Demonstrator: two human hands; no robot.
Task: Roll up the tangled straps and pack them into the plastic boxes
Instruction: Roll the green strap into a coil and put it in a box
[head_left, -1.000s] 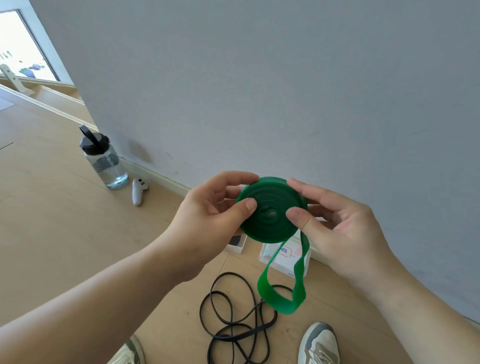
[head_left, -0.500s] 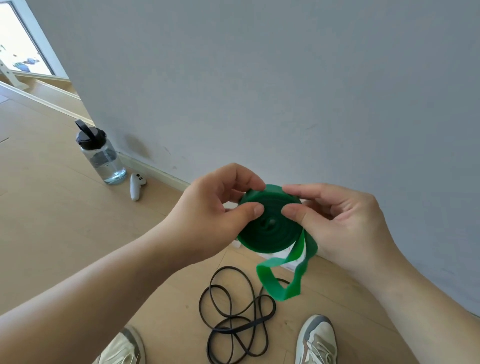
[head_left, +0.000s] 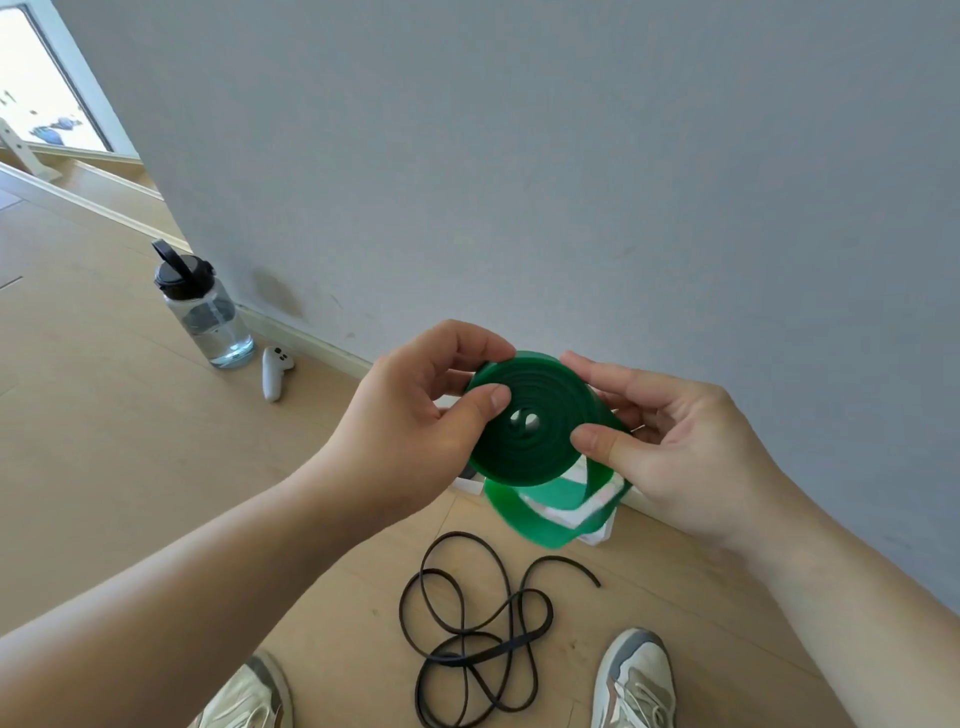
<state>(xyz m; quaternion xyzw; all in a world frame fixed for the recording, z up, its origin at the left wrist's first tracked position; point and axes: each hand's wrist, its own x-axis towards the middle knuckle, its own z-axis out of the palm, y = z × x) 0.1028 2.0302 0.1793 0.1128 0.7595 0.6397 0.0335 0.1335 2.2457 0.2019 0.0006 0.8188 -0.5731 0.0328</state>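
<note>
Possibly wrong: green strap roll (head_left: 535, 421) could spring loose if a thumb eases, as its tail (head_left: 540, 527) hangs free.
Left grip (head_left: 415, 415): grasping the roll's left edge, thumb on its face.
Right grip (head_left: 670, 436): pinching its right edge.
Roll's place: midair between both grips, above the floor (head_left: 130, 467), black strap (head_left: 467, 644) tangled nearer.
</note>
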